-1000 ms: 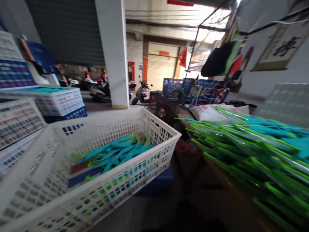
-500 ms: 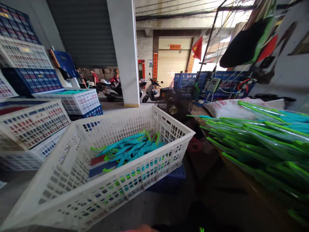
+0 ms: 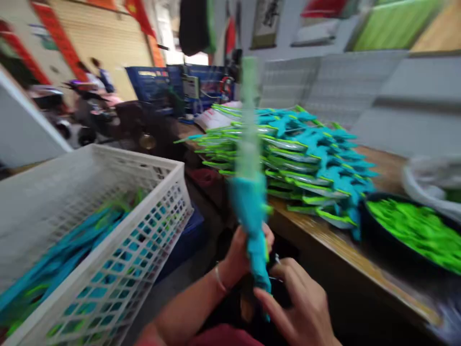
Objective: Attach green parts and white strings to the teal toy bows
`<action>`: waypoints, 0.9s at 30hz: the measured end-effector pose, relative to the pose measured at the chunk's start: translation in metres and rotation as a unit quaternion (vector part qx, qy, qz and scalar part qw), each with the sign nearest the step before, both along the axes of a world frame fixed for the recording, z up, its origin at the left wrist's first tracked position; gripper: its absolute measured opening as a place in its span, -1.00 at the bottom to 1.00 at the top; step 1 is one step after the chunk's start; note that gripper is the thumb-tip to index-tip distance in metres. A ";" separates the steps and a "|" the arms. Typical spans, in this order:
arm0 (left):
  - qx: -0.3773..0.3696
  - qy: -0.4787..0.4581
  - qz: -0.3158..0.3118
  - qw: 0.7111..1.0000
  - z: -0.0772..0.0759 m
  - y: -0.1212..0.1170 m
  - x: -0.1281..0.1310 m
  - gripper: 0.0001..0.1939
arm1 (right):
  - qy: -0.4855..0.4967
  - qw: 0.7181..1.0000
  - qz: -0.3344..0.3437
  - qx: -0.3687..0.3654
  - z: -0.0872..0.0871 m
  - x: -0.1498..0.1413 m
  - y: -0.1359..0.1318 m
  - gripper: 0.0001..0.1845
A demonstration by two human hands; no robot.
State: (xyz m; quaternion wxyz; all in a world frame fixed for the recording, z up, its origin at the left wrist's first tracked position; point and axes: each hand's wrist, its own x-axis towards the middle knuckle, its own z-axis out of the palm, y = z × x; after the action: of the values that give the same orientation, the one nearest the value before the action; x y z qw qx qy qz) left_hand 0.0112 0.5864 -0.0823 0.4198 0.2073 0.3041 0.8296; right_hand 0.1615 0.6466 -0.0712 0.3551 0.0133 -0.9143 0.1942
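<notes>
My left hand [image 3: 239, 250] is wrapped round the teal handle of a long teal and green plastic tool [image 3: 250, 192] that stands nearly upright in front of me. My right hand [image 3: 297, 302] is at the lower end of the same handle, its fingers curled about the teal tip. The picture is smeared by motion. A stack of the same teal and green tools [image 3: 288, 154] lies on the wooden table [image 3: 342, 250] just beyond my hands. A white plastic crate [image 3: 144, 202] at my left holds several more of them.
A dark bowl of small green pieces [image 3: 410, 230] sits on the table at the right, with a white bag [image 3: 432, 178] behind it. Blue crates [image 3: 158, 81] and a fan [image 3: 140, 129] stand further back. Two people [image 3: 91, 74] are near parked scooters.
The view has swung right from the crate to the table. Both hands have come into view, holding one teal tool upright; earlier no hands showed.
</notes>
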 end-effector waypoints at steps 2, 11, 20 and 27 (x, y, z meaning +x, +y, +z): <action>0.055 -0.034 -0.020 0.998 0.004 -0.004 -0.008 -0.38 | 0.020 1.000 -0.013 -0.004 0.008 -0.008 -0.009 -0.69; 0.109 -0.131 -0.035 0.985 -0.007 -0.011 0.005 -0.54 | 0.018 0.998 -0.059 0.018 0.019 -0.027 -0.028 -0.46; 0.051 -0.063 0.041 0.996 -0.008 -0.012 0.010 -0.53 | -0.074 0.976 -0.141 0.148 0.032 -0.032 -0.023 -0.53; -0.044 0.037 0.076 0.995 -0.014 -0.010 0.004 -0.56 | -0.066 0.992 -0.065 0.081 0.011 -0.030 -0.007 -0.53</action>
State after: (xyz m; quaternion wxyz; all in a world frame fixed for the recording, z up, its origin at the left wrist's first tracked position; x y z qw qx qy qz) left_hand 0.0154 0.5767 -0.0964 0.3527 0.1949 0.3706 0.8368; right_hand 0.1315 0.6401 -0.0604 0.3040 -0.0306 -0.9473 0.0964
